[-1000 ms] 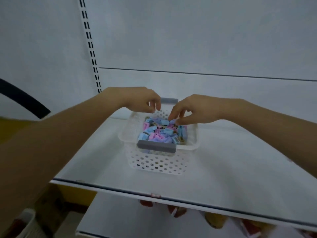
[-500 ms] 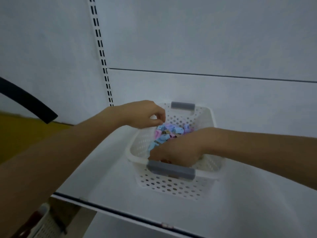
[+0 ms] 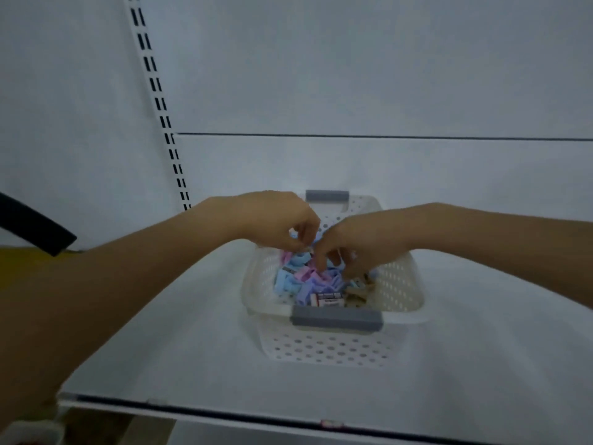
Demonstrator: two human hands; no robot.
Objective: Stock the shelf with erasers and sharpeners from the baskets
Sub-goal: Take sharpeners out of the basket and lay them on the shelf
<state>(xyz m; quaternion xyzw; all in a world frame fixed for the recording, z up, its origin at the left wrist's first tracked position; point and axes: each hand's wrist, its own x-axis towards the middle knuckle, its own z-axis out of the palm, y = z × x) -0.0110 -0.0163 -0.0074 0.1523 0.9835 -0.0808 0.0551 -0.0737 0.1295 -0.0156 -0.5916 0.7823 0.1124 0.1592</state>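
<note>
- Step in hand: picking stock out of the basket (image 3: 402, 284), which stands on the white shelf (image 3: 192, 348) near the back panel. Both hands work over its far half.
- Left hand (image 3: 276, 220): fingers curled, thumb and fingertips drawn together just above the pile. Whether a piece sits in that pinch cannot be told; the area is blurred.
- Right hand (image 3: 359, 242): fingers bent downward into the pastel pieces (image 3: 295, 281). What they close on, if anything, is hidden.
- Next move, in my judgement: a clean pinch on one small piece, lifted clear of the rim and set on the bare shelf beside the basket.
- Basket: white rigid plastic, round perforations, flared walls, a grey front handle (image 3: 337, 317) and a grey rear handle (image 3: 326, 195).
- Contents: small blocky pieces in blue, pink and lilac, loosely heaped; a white labelled eraser (image 3: 327, 298) lies flat at the near wall; tan pieces (image 3: 357, 292) beside it.
- Shelf: smooth, matt, dark front edge strip.
</note>
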